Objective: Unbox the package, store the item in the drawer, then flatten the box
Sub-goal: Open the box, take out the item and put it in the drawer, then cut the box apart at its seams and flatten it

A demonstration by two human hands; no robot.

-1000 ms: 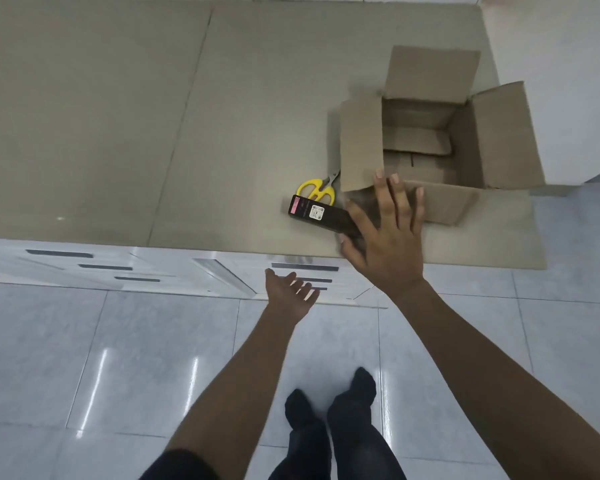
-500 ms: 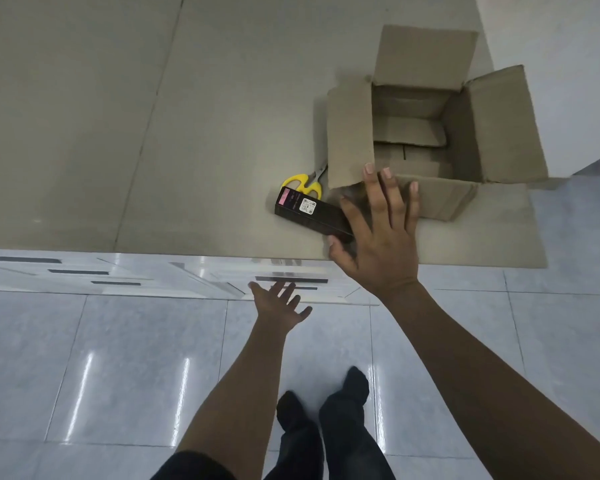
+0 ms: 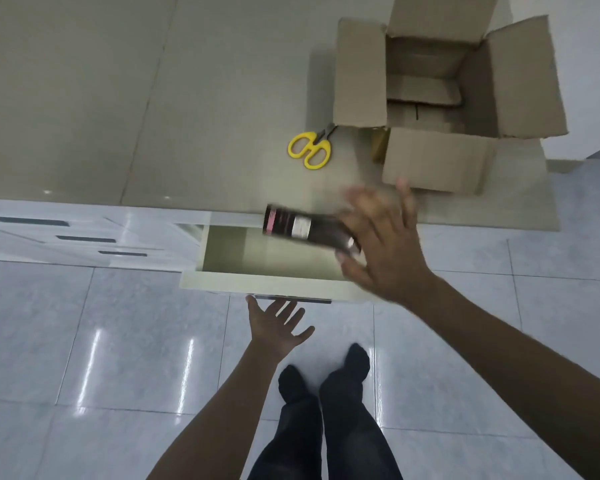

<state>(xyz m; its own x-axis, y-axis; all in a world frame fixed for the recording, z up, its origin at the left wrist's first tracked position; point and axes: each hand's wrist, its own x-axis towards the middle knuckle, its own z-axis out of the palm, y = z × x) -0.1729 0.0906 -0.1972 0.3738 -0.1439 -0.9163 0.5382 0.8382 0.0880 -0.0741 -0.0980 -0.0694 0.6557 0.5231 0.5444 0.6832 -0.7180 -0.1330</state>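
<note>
A grey-beige bench (image 3: 153,98) fills the upper part of the view, with white cabinet fronts below its near edge and a glossy tiled floor (image 3: 84,341) under them. At the bench's right end stands the open cardboard box (image 3: 440,98), all four flaps folded outward and its inside bare apart from the bottom flaps. The near flap hangs toward the bench edge.

Below the bench edge, a drawer (image 3: 257,282) is pulled out; its pale inside shows, and a dark handle strip runs along its front.

The right hand (image 3: 385,244) is blurred over the right end of the drawer, just in front of the box's near flap. Its fingers are spread, yet the thumb and palm grip one end of the item (image 3: 298,228), a long dark carton with a pink band and a white label. The item lies roughly level, partly over the bench edge and partly over the open drawer, not inside it.

The left hand (image 3: 276,325) is lower, palm up with fingers open and empty, its fingertips just at the drawer handle.

Yellow-handled scissors (image 3: 310,148) lie on the bench just left of the box, their blades tucked under its left flap.
</note>
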